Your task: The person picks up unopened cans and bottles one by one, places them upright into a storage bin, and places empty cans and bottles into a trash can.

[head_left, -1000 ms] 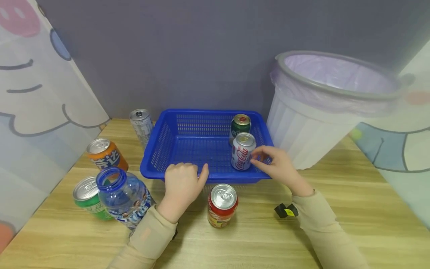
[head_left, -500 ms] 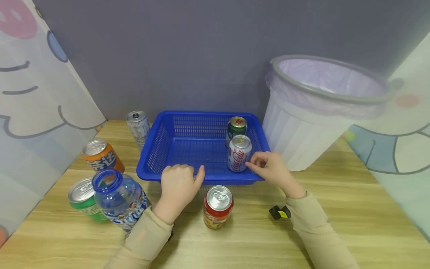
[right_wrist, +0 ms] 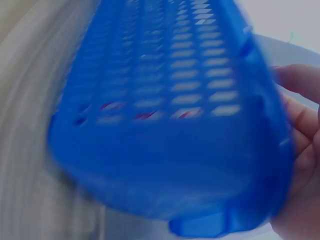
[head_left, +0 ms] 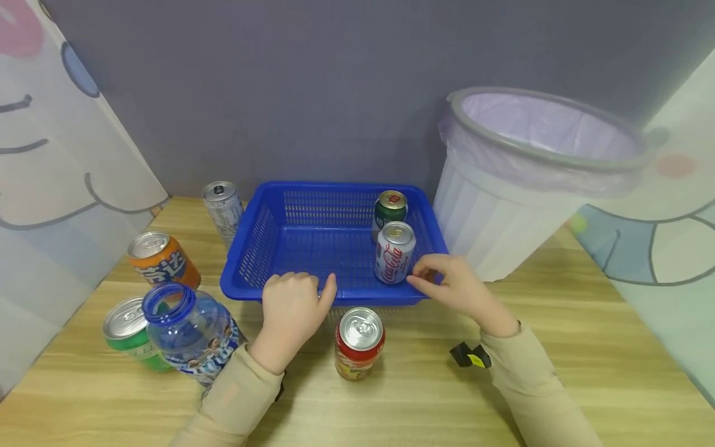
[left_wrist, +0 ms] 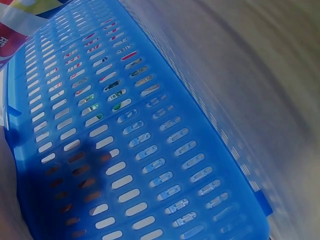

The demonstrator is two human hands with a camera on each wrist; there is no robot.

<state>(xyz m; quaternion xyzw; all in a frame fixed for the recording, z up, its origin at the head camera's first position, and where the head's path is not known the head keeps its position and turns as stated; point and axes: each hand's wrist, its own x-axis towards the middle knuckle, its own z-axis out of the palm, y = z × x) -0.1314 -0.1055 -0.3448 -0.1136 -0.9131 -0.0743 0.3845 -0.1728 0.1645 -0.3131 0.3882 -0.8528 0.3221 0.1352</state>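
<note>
In the head view, my left hand (head_left: 292,315) grips the front rim of a blue plastic basket (head_left: 310,293), its fingers curled over the edge and hidden. My right hand (head_left: 451,285) is at the basket's front right corner, fingers bent loosely and thumb close to a white Coca-Cola can (head_left: 393,257). This can stands upright inside the basket, in front of a green can (head_left: 390,214). A red can (head_left: 359,344) stands on the table before the basket. The right wrist view shows fingers (right_wrist: 302,117) beside the blue basket wall (right_wrist: 165,155); it is blurred.
To the left stand a silver can (head_left: 223,211), an orange can (head_left: 164,261), a green soda can (head_left: 134,335) and a clear bottle (head_left: 192,335) with a blue neck. A lined white bin (head_left: 480,217) stands right of the basket, against the grey wall (head_left: 313,93).
My right hand has lowered slightly beside the white can toward the basket's front corner. The left hand keeps its grip. The whole head view has shifted a little.
</note>
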